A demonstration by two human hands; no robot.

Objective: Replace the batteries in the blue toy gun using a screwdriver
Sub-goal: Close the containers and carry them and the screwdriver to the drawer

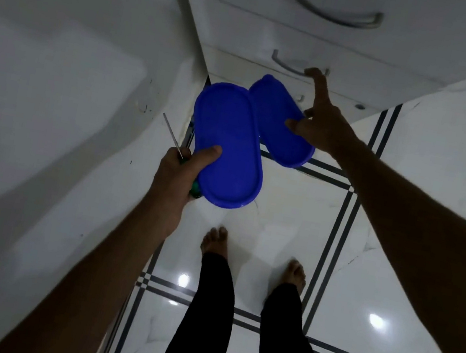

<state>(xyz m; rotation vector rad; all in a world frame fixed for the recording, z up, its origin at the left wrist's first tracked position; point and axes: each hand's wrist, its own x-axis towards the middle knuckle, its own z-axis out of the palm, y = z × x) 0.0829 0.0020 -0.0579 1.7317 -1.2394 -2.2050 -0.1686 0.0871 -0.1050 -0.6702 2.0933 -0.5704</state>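
Note:
My left hand (179,167) grips a blue oval tray (228,144), thumb on its top face, together with a screwdriver (172,134) whose metal shaft points up-left and whose green handle shows below the palm. My right hand (317,122) holds a second blue oval tray (278,122) with thumb and lower fingers, while its index finger stretches up to a drawer handle (291,65). No toy gun or batteries are in view.
A white drawer cabinet (312,34) with curved metal handles stands ahead. A white cupboard panel (55,82) fills the left. Below is a glossy white tiled floor (396,267) with dark stripes, and my bare feet and black-trousered legs (213,297).

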